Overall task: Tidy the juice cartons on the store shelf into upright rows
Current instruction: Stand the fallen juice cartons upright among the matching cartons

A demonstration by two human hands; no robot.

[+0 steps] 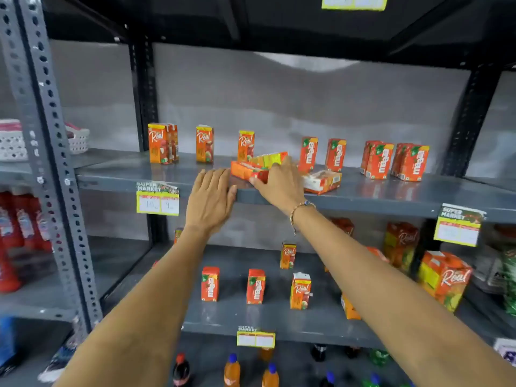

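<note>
On the grey upper shelf (391, 191) several small orange juice cartons stand upright: Real cartons (160, 143) at the left, Maaza cartons (379, 160) at the right. An orange carton (245, 169) lies flat near the shelf's front, with a second one (269, 158) tilted on it. My right hand (279, 181) rests on these two, thumb and fingers closed around the flat carton's end. My left hand (210, 198) lies flat and empty on the shelf edge just left of them. Another carton (322, 181) lies on its side right of my right hand.
The lower shelf (265, 319) holds scattered upright small cartons (255, 286) and big Real cartons (445, 277) at the right. Yellow price tags (157, 203) hang from the shelf edges. Bottles (231, 370) stand below. A perforated grey post (53, 152) rises at the left.
</note>
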